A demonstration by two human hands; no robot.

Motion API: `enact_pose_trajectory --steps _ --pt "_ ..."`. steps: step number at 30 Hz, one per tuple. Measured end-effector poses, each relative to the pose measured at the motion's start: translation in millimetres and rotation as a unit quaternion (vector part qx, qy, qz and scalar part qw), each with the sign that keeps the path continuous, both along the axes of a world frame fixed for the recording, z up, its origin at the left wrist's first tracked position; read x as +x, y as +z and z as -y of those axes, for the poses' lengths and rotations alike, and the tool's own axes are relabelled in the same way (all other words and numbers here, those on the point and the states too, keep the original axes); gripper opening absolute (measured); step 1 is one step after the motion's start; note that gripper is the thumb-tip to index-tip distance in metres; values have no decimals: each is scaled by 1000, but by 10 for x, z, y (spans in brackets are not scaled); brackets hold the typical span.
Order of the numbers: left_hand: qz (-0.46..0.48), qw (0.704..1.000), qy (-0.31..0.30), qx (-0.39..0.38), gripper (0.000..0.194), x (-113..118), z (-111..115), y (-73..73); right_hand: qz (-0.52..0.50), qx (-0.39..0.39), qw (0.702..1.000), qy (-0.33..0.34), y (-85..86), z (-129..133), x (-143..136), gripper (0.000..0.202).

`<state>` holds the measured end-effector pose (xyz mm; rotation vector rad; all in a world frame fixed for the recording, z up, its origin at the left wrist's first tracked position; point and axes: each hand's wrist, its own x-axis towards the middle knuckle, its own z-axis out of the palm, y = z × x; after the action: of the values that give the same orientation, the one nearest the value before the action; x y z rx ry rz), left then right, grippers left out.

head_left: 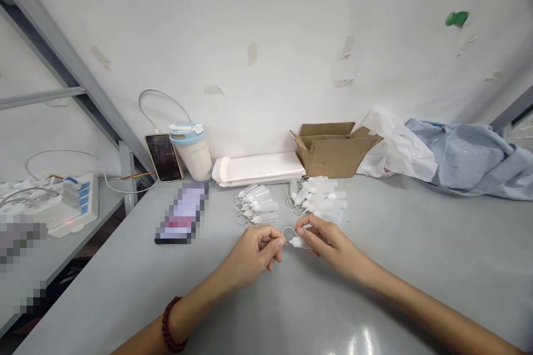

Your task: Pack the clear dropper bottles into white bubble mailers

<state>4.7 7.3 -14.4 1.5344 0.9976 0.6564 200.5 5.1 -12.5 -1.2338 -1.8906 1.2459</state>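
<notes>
Just above the grey table, my right hand (327, 241) holds a small clear plastic bottle (297, 242) with a white cap, its tip pointing left. A thin white loop rises from the cap between my hands. My left hand (261, 249) is pinched at the tip of the bottle; what lies between its fingertips is too small to make out. Behind my left hand is a pile of similar capped bottles (257, 205) with loops. Another pile of these bottles (318, 198) lies behind my right hand.
Along the wall stand a phone (164, 156), a blue-lidded cup (194, 155), flat white boxes (262, 168), an open cardboard box (333, 156), a white plastic bag (393, 147) and blue cloth (470, 158). Another phone (183, 213) lies left; a power strip (79, 205) is beyond.
</notes>
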Motion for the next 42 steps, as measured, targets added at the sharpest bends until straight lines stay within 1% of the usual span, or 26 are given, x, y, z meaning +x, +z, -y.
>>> enact_pose_trajectory --steps 7,20,25,28,31,35,38,42 --pt "-6 1000 6 1 22 48 51 -12 -10 1 1000 2 -60 27 -23 26" --pt "-11 1000 9 -3 21 55 67 -44 -9 -4 1000 4 -92 58 -50 30" --pt "-10 1000 -7 -7 22 26 72 9 -14 1 1000 4 -64 57 -46 28" --pt "0 1000 -31 -3 27 -21 27 69 -21 6 1000 7 -14 59 -33 27" --pt "1 999 -41 2 32 -74 -25 127 -20 6 1000 8 26 59 -24 28" --pt "-22 999 -47 -2 27 -102 -35 177 -32 0 999 2 26 56 -26 29" --pt "-28 998 -47 -8 23 -76 -7 179 -31 0 1000 0 12 55 -32 29" --pt "-27 999 -36 -17 22 -32 30 134 -10 2 1000 8 10 57 -38 30"
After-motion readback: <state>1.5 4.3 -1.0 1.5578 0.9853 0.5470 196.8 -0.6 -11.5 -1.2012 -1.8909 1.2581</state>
